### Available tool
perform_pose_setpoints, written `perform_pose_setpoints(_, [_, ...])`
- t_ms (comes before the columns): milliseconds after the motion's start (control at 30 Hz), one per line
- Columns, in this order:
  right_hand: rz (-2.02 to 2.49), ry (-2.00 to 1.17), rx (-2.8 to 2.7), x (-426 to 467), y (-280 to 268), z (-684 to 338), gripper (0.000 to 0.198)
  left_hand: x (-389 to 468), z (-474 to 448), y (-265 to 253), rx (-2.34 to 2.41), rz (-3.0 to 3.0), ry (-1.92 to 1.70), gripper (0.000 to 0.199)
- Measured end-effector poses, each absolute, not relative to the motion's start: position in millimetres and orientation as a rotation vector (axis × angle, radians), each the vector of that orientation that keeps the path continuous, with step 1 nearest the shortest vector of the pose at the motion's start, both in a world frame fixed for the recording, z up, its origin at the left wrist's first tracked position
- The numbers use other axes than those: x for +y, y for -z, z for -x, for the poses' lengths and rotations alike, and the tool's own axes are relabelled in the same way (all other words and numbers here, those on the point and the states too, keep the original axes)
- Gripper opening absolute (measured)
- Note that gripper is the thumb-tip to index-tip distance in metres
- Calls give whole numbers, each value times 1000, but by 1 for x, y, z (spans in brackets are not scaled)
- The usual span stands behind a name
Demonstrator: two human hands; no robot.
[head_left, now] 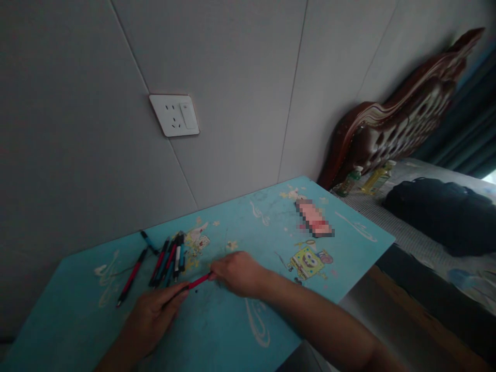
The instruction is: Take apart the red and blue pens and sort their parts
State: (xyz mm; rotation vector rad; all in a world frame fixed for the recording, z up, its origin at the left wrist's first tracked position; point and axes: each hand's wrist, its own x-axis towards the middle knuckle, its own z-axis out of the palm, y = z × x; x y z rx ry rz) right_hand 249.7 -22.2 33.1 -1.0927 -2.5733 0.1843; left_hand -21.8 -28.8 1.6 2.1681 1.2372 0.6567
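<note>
Between my two hands a red pen (199,281) with dark ends is held over the blue table (217,341). My left hand (157,312) pinches its lower left end, and my right hand (238,273) grips the upper right end with the fingers closed. Just beyond lies a bunch of pens (168,261) in red, blue and white with black parts. Left of the bunch a red-and-black pen (132,278) lies by itself, and a blue-and-black pen (149,242) sits behind it. A tiny dark piece (196,291) rests on the table below the held pen.
A blurred-out pink rectangular thing (314,218) lies at the table's right. A wall socket (174,114) is above the table. To the right stands a bed with a brown headboard (399,116), two bottles (377,178) and a dark bundle (437,214).
</note>
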Motion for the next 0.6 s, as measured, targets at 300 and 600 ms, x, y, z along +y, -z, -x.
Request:
perform_pose_setpoints(300, [1263,-229,-2521,-24,-32,-239,37,-24,5,-14,1290,-2539,-876,29])
perform_pose_setpoints(600, [1214,-674,-2490,-27,-23,-236,41,-43,-38,-19,1462,-3046,-202,17])
